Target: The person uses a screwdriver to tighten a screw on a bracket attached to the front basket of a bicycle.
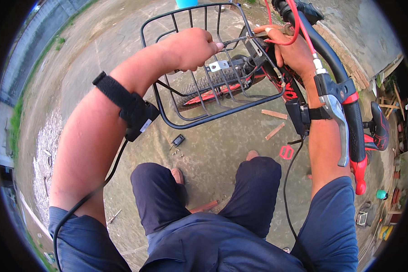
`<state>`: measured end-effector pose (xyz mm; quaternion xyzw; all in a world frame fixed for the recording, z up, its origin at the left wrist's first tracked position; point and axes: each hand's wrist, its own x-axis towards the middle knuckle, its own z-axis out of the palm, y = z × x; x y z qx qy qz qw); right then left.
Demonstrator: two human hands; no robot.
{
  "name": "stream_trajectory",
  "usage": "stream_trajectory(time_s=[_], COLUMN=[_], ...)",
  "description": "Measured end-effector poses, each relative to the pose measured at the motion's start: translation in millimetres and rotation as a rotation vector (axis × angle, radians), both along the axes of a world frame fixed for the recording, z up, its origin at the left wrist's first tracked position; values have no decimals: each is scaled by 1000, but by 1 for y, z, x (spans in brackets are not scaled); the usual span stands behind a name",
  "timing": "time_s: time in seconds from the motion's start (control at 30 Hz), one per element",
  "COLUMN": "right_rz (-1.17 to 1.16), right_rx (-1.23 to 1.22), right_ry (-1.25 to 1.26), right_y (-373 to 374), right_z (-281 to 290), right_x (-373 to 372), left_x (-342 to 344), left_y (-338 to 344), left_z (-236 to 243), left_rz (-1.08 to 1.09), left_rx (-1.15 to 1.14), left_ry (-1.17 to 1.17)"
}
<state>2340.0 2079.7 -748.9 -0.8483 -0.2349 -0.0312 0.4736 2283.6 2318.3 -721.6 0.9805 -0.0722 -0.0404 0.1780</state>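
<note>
Concrete ground (217, 147) out in a yard, with two reddish strips (274, 114) and a small black box (178, 139) lying on it. Up front is the bike's black wire basket (231, 111), knobby tire (199, 86) showing through the bars. Left hand (192, 49) is over the basket, fingers pinched on a slim dark tool (235, 41) pointing toward the black bracket (257, 50) at the basket's right side. Right hand (292, 52) sits behind that bracket, near the red cable (298, 22), fingers curled, but honestly can't tell whether it's gripping anything.

Blue container (186, 3) (cut off), grass (17, 122), grey wall (31, 50)
</note>
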Motion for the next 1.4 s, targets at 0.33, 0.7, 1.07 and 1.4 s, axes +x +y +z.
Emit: stream_trajectory(time_s=[0.33,0.7,1.07,1.4], right_rz=[101,278,186,163], right_rx=[142,191,81,101], right_ry=[55,-72,-46,-78], right_y=[-5,-14,-13,-7], right_z=[-13,-18,-24,-14], right_x=[13,22,26,14], left_x=[-6,1,-8,-1], left_y=[0,2,-4,6], left_z=[-22,-1,-23,-14], left_rz=[5,52,-53,-120], left_rx=[324,-174,251,144], left_ry=[-333,124,-360,-291])
